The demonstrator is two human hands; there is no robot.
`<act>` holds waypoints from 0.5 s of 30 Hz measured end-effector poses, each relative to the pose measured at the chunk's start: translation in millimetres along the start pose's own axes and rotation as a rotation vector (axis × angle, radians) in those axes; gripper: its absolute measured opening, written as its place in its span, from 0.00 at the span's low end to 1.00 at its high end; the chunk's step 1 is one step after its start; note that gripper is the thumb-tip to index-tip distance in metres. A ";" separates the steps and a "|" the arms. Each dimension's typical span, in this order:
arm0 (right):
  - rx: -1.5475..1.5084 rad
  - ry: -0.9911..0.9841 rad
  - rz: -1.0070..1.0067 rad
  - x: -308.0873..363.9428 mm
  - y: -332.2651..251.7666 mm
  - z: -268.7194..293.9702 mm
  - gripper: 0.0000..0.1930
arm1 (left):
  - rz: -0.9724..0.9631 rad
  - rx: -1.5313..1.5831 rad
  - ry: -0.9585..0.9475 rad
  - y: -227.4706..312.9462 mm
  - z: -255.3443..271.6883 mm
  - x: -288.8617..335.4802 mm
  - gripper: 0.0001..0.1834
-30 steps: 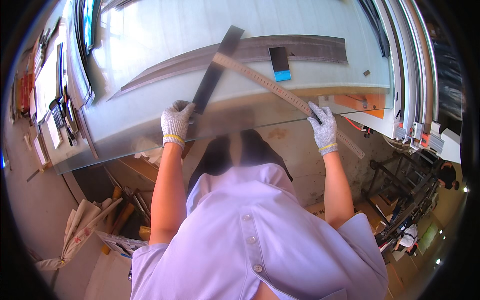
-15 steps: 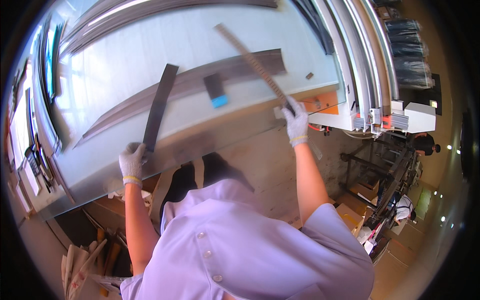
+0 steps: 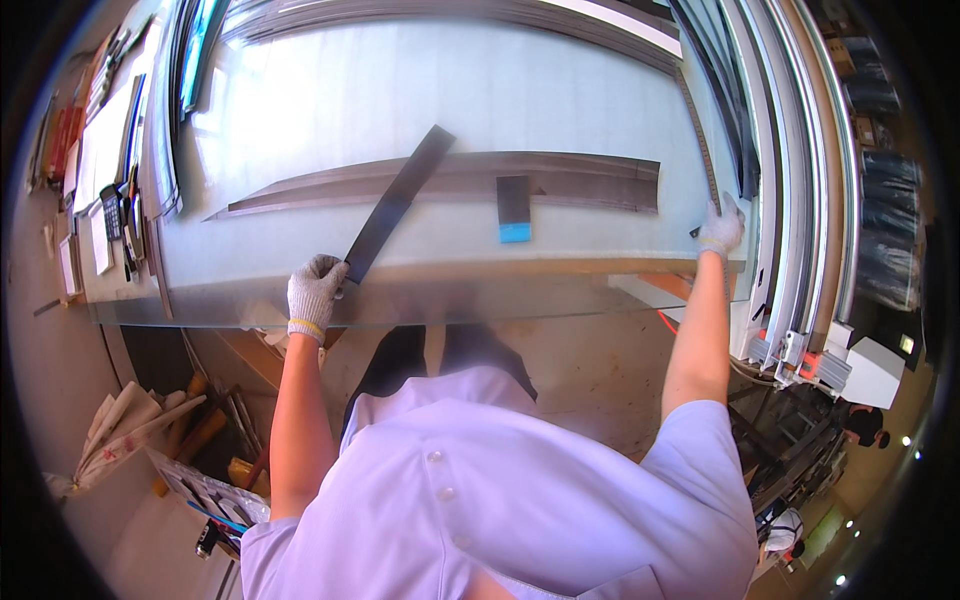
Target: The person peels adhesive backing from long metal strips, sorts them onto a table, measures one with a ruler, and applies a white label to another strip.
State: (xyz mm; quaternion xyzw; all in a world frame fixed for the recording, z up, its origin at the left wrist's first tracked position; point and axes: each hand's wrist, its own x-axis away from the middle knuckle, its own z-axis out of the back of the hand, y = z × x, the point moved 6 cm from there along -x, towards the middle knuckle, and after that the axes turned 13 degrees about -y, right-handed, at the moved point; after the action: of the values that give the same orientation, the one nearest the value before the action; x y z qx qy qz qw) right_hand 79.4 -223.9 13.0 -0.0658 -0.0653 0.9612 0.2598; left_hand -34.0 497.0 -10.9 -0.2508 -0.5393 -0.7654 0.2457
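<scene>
Closed on the lower end of a dark flat strip (image 3: pixel 402 203), my left hand (image 3: pixel 314 291) wears a pale knitted glove and is at the near edge of the glass-topped table (image 3: pixel 400 322). The strip slants up and to the right across long brown-grey strips (image 3: pixel 590 184) lying on the glass. My right hand (image 3: pixel 722 229), gloved too, grips the near end of a long thin ruler (image 3: pixel 697 130) at the table's right side. Between the hands lies a short dark piece with a blue end (image 3: pixel 514 205). The right fingertips are partly hidden.
Bundled long strips (image 3: pixel 460 14) run along the far side, with more dark strips (image 3: pixel 722 80) at the right. Metal rails (image 3: pixel 800 180) border the table on the right. A calculator (image 3: pixel 112 210) and papers sit at the left. Rolled sheets (image 3: pixel 130 425) stand below left.
My right hand has carried the ruler rightward, off the long strips, to the table's right side. My left hand still holds the dark strip, now tilted more to the right. The view has turned.
</scene>
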 end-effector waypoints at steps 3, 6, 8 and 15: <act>-0.492 -0.055 0.287 35.9 -122.8 3.3 0.16 | -0.020 0.005 0.046 -3.7 -2.5 4.4 0.07; -0.724 -0.339 0.516 119.4 -266.8 11.7 0.12 | -0.073 -0.083 0.123 -6.8 -2.9 8.6 0.09; -0.946 -0.581 0.628 171.7 -343.5 5.8 0.10 | -0.172 -0.226 0.194 -13.0 -2.4 1.4 0.11; -0.614 -0.722 0.669 251.1 -443.1 -54.6 0.08 | -0.207 -0.170 0.226 -3.5 -8.0 14.2 0.08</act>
State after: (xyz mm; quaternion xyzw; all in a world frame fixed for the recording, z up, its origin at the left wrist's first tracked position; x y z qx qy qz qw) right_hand 90.6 288.2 6.8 0.1769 -0.4014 0.8895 -0.1277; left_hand -47.9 488.9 -6.5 -0.1263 -0.4645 -0.8528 0.2025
